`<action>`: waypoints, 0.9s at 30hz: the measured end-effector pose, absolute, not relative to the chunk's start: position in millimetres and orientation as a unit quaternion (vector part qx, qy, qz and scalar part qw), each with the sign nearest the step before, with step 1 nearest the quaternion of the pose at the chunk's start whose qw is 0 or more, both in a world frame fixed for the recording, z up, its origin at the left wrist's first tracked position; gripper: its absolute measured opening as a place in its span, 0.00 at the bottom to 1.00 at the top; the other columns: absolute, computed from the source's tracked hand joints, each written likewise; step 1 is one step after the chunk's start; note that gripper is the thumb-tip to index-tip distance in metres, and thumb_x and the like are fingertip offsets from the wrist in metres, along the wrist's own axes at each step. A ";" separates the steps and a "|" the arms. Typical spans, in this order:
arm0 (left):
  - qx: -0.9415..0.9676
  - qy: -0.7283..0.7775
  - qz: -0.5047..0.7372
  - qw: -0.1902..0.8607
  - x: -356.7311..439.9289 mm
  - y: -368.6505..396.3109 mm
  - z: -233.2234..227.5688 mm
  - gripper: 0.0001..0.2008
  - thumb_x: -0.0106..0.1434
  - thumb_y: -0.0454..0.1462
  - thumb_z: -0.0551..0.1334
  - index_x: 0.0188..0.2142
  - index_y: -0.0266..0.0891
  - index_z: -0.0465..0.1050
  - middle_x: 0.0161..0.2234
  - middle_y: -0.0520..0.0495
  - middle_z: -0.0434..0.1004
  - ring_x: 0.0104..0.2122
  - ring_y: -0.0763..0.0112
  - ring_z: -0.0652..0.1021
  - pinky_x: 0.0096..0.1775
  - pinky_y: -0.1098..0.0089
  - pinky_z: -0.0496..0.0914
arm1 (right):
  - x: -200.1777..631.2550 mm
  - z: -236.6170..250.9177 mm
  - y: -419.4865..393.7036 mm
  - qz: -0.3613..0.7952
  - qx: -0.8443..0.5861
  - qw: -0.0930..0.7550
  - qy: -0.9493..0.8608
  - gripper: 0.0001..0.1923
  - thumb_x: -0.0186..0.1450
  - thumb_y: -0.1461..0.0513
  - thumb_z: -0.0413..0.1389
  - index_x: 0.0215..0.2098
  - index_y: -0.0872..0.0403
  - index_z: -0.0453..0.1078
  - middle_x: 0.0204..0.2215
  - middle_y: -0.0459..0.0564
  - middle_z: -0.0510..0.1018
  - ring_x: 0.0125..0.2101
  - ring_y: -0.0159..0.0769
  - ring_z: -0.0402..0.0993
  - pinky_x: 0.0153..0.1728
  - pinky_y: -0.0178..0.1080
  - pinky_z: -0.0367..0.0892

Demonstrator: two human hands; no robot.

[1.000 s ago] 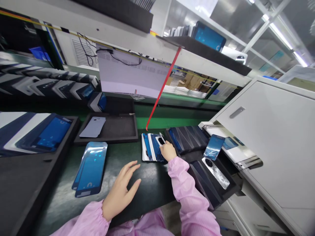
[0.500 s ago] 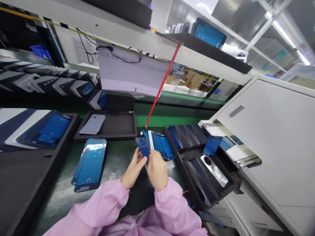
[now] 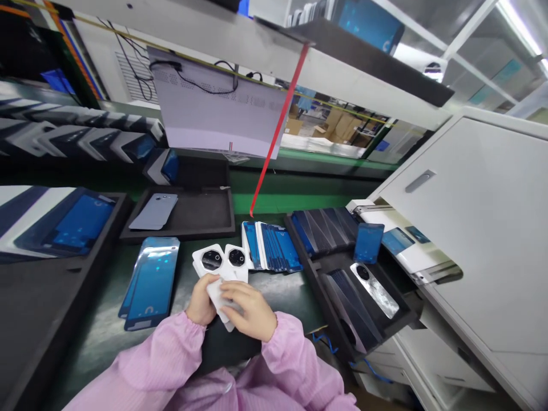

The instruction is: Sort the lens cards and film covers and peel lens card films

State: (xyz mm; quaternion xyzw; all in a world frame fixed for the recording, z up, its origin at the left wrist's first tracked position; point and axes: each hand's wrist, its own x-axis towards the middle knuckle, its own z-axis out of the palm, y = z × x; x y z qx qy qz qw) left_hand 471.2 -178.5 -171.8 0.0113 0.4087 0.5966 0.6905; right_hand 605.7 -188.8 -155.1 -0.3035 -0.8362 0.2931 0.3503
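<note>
White phone back covers (image 3: 236, 275) with round black camera areas are fanned out between my two hands. My left hand (image 3: 201, 302) is closed round their left side. Across their lower part lie the fingers of my right hand (image 3: 250, 311), bent over the covers with the thumb close to the near edge. Just beyond my hands a row of blue-faced panels (image 3: 278, 248) leans together, with a few white edges among them. Left of my left hand, a small overlapping pile of blue-filmed panels (image 3: 152, 282) lies on the dark green table.
A black foam tray (image 3: 319, 279) at right holds dark panels and a marbled phone cover (image 3: 377, 291). Further left is a large tray (image 3: 92, 285) with stacked panels. Behind stands a smaller tray (image 3: 205, 214) with grey covers (image 3: 154, 211). A red strap (image 3: 278, 131) hangs ahead.
The blue panel side held up earlier is out of sight; white covers with camera areas now show, fanned in my hands. My hands have moved slightly left, and the camera view has shifted.
</note>
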 end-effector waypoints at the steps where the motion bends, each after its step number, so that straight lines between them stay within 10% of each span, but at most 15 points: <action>1: 0.011 0.406 0.597 0.692 471.4 -178.3 -171.3 0.08 0.42 0.33 0.62 0.26 0.33 0.74 0.22 0.48 0.77 0.25 0.61 0.78 0.31 0.66 0.73 | 607.6 -158.8 -186.9 0.291 -0.321 0.358 -0.828 0.09 0.63 0.63 0.54 0.42 0.54 0.70 0.46 0.54 0.76 0.50 0.37 0.70 0.53 0.42 0.65; 10: 0.021 0.365 0.604 0.708 462.0 -191.7 -173.1 0.15 0.44 0.35 0.61 0.34 0.35 0.75 0.30 0.44 0.81 0.41 0.49 0.78 0.46 0.55 0.71 | 609.4 -178.3 -185.9 0.339 -0.383 0.338 -0.790 0.20 0.61 0.64 0.55 0.52 0.53 0.65 0.62 0.57 0.56 0.64 0.47 0.44 0.61 0.55 0.50; 16: 0.068 0.397 0.562 0.722 444.3 -215.4 -183.0 0.09 0.40 0.35 0.65 0.25 0.35 0.76 0.25 0.43 0.80 0.38 0.44 0.79 0.41 0.54 0.73 | 592.4 -183.3 -180.0 0.506 -0.372 0.480 -0.613 0.26 0.58 0.59 0.59 0.54 0.50 0.60 0.58 0.59 0.60 0.56 0.45 0.63 0.48 0.46 0.68; 22: 0.108 0.409 0.532 0.733 444.8 -244.3 -193.7 0.10 0.40 0.39 0.68 0.23 0.35 0.76 0.23 0.41 0.79 0.31 0.47 0.80 0.33 0.57 0.73 | 581.9 -184.4 -167.7 0.611 -0.439 0.399 -0.524 0.51 0.44 0.59 0.69 0.60 0.48 0.47 0.44 0.52 0.71 0.38 0.38 0.74 0.37 0.41 0.71; 27: 0.147 0.390 0.544 0.728 429.6 -249.9 -183.4 0.12 0.45 0.42 0.68 0.29 0.37 0.77 0.30 0.39 0.81 0.43 0.42 0.76 0.44 0.52 0.70 | 600.1 -168.4 -166.5 0.621 -0.420 0.219 -0.625 0.16 0.54 0.53 0.62 0.34 0.56 0.69 0.22 0.42 0.70 0.20 0.27 0.65 0.22 0.32 0.62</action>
